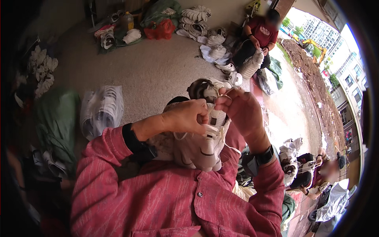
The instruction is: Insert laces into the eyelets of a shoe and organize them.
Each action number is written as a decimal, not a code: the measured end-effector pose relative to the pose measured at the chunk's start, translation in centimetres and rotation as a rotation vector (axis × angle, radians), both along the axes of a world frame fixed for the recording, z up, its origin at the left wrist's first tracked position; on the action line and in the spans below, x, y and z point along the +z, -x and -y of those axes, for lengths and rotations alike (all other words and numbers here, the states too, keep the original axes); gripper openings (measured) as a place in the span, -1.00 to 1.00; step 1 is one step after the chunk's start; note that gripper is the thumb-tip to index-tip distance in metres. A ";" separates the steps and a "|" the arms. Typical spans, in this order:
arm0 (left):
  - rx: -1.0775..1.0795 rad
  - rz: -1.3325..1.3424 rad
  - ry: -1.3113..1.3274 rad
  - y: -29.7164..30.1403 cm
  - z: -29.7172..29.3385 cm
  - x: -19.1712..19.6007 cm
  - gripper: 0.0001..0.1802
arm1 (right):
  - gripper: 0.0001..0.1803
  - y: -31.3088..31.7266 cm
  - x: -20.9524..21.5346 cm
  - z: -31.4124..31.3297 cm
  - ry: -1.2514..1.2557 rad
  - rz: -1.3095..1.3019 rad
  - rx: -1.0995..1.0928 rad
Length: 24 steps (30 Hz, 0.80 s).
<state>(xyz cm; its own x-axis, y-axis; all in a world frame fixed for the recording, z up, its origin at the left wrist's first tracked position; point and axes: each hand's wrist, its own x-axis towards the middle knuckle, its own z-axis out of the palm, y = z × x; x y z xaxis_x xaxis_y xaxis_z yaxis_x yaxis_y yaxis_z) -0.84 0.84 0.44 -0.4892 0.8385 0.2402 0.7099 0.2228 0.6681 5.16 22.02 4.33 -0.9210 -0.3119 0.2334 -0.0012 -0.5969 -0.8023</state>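
Note:
A stack of nested white shoe uppers (197,148) rests on my lap, with pale laces hanging loose around it. At its far end a collar with a dark brown lining (200,87) shows. My left hand (189,115) is closed above the near uppers, its fingertips curled in; what they hold is hidden. To its right, my right hand (241,110) is raised with thumb and fingers pinching a thin white shoelace (225,96) over the upper's eyelet area. Dark bands circle both wrists.
A clear bag of white shoe uppers (103,108) stands on the floor at left, beside a green sack (59,122). More uppers (195,21) and a red plastic bag (161,29) lie at the back. One person (262,33) sits far right with uppers, another (327,172) at near right.

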 end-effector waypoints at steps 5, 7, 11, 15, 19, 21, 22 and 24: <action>-0.142 0.338 -0.088 1.2 1.0 0.3 -0.69 | -0.73 2.7 1.7 -4.7 0.264 -0.051 -0.131; -0.180 0.298 -0.077 1.4 1.4 0.4 -0.69 | -0.75 3.5 2.7 -9.9 0.322 -0.031 -0.329; -0.239 0.266 -0.041 1.5 1.6 0.8 -0.69 | -0.83 1.9 5.5 -22.9 0.806 0.065 -0.403; -0.243 0.238 -0.111 1.3 1.8 0.8 -0.69 | -0.59 -1.9 6.7 -30.5 0.963 -0.095 -0.790; -0.128 0.440 -0.155 0.7 1.0 0.8 -0.71 | -0.76 -3.8 4.2 -28.6 0.589 -0.125 -0.567; -0.067 0.205 -0.144 1.3 0.6 -0.4 -0.76 | -0.69 -3.0 2.5 -23.6 0.041 -0.053 -0.746; -0.058 0.205 -0.144 1.2 0.8 -0.4 -0.76 | -0.66 -2.8 1.3 -20.3 -0.237 0.098 -0.843; -0.039 0.041 -0.065 0.9 0.5 0.0 -0.77 | -0.55 -4.5 -3.1 -15.5 -0.554 0.142 -0.809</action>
<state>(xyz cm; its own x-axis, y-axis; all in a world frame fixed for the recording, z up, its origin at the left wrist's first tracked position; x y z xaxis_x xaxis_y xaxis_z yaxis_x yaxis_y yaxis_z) -1.74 0.30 0.40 -0.4666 0.8406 0.2750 0.6892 0.1506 0.7087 9.65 37.55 1.28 -0.9127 0.3918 0.1158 -0.1252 0.0014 -0.9921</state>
